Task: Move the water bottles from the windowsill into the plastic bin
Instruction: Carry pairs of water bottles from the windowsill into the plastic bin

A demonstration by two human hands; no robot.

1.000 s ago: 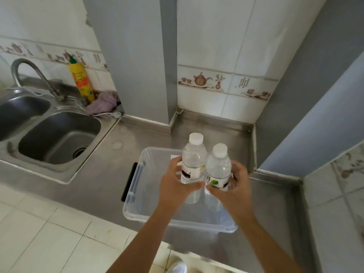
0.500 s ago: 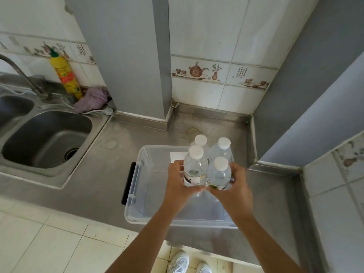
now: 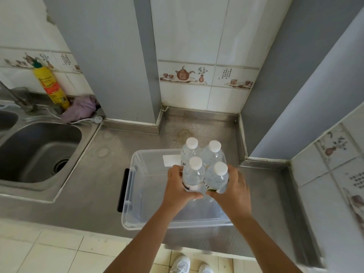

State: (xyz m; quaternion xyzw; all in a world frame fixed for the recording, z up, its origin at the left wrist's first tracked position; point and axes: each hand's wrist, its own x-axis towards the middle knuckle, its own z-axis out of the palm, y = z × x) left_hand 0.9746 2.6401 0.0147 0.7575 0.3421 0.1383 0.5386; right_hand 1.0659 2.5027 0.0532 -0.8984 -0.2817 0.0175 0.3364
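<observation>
Steel sink [image 3: 37, 152] and yellow bottle [image 3: 51, 86] sit far left, apart from the clear plastic bin [image 3: 137, 194] on the table [image 3: 94, 186]. Over the bin, the left hand [image 3: 178, 187] and right hand [image 3: 234, 191] each grip a water bottle [image 3: 194, 175] — the right one's [image 3: 216, 179] beside it. A second ago these were held higher; now they are lowered next to two bottles [image 3: 211, 154] already standing inside — release looks near.

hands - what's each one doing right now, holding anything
Left hand: closed around the near-left water bottle, over the plastic bin.
Right hand: closed around the near-right water bottle.
</observation>
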